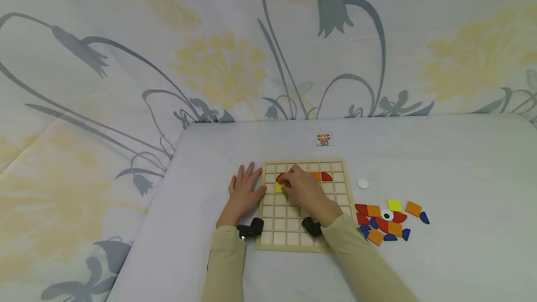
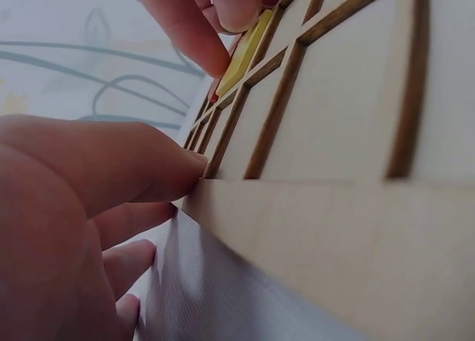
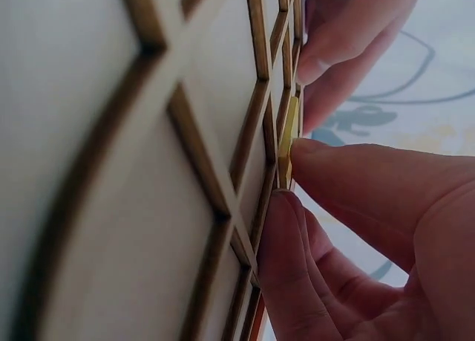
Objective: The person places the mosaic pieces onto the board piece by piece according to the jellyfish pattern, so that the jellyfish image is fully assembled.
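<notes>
A wooden grid board [image 1: 280,224] lies on the white cloth. My left hand [image 1: 243,195] rests by its left edge with fingers spread, the thumb touching the frame. My right hand [image 1: 306,192] is over the upper part of the board. Its thumb and fingertips pinch a yellow square tile [image 3: 288,144] at a cell in the second column; the tile [image 2: 245,55] also shows beneath those fingertips in the left wrist view. In the row above sit a red rounded tile [image 1: 326,177], an orange square [image 1: 315,176] and another red tile [image 1: 279,177], partly covered by the right hand.
Right of the board lies a loose pile of tiles: orange squares [image 1: 375,236], red curved pieces [image 1: 400,217], blue pieces [image 1: 424,218], a yellow square [image 1: 394,205] and an eye disc [image 1: 387,215]. A white disc [image 1: 362,183] lies apart. Behind the board is a small picture card [image 1: 324,139].
</notes>
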### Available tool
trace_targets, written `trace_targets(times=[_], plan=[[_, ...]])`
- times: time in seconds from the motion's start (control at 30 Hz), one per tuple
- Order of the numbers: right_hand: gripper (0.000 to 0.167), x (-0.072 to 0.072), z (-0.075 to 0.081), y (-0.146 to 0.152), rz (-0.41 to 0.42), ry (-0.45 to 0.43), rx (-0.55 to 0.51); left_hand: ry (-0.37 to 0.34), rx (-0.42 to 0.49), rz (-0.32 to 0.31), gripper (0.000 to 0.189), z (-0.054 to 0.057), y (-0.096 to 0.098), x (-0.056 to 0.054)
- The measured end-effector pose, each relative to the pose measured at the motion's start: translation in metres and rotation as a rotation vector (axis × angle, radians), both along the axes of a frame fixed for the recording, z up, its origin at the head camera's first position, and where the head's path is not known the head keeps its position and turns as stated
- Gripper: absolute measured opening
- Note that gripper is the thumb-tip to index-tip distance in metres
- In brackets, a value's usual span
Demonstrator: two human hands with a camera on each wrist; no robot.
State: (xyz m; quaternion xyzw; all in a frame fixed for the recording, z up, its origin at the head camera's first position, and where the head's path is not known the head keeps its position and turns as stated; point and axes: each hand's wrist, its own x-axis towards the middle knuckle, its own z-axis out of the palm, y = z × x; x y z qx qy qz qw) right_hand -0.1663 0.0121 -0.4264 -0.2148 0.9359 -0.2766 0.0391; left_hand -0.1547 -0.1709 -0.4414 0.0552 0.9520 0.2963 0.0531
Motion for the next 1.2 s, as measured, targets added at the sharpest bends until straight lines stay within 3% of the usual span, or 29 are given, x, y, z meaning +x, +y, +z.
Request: trace_targets(times=[0.37, 0.8, 1.0, 1.2], plan=[[0.019, 0.007, 0.013, 0.012, -0.041, -0.029, -0.086, 0.002, -0.004, 0.005, 0.053, -0.002, 0.003, 0.001], [0.022, 0.014, 0.023, 0.061, 0.034, -0.093, -0.114, -0.006, -0.003, 0.000, 0.053, 0.000, 0.001, 0.000], [0.025, 0.014, 0.023, 0.093, -0.025, -0.114, -0.128, -0.017, 0.020, 0.002, 0.054, 0.001, 0.002, 0.002], [0.025, 0.013, 0.020, 0.123, -0.142, -0.142, -0.102, -0.009, 0.007, 0.009, 0.053, -0.001, 0.003, 0.002]])
